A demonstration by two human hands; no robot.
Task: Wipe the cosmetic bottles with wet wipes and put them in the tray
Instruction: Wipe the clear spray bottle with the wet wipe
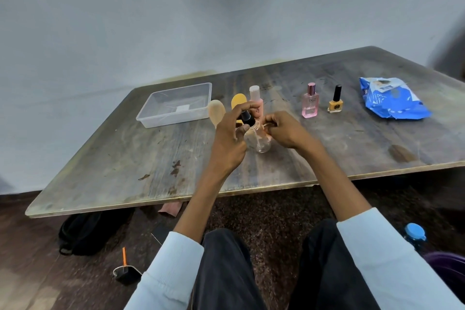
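Two hands are seen meeting over a clear glass bottle [260, 142] with a black cap, which is held tilted above the middle of the wooden table [125, 156]. The cap end is gripped by the curled fingers of the left hand [230, 133]. On the other side of the bottle, the fingers of the right hand [284, 131] are curled against its neck; whether a wipe is pinched there cannot be told. Just behind this bottle a pale pink bottle [256, 99] with a white cap is stood upright, with a yellow oval item [238, 100] and a tan oval item [216, 111] beside it to the left. Further left of the held bottle lies the clear plastic tray [176, 106]. To its right, a pink perfume bottle [310, 104] and a yellow nail polish bottle [335, 100] are stood side by side, apart from each other. Beyond them, furthest right of the held bottle, a blue pack of wet wipes [392, 102] is laid flat.
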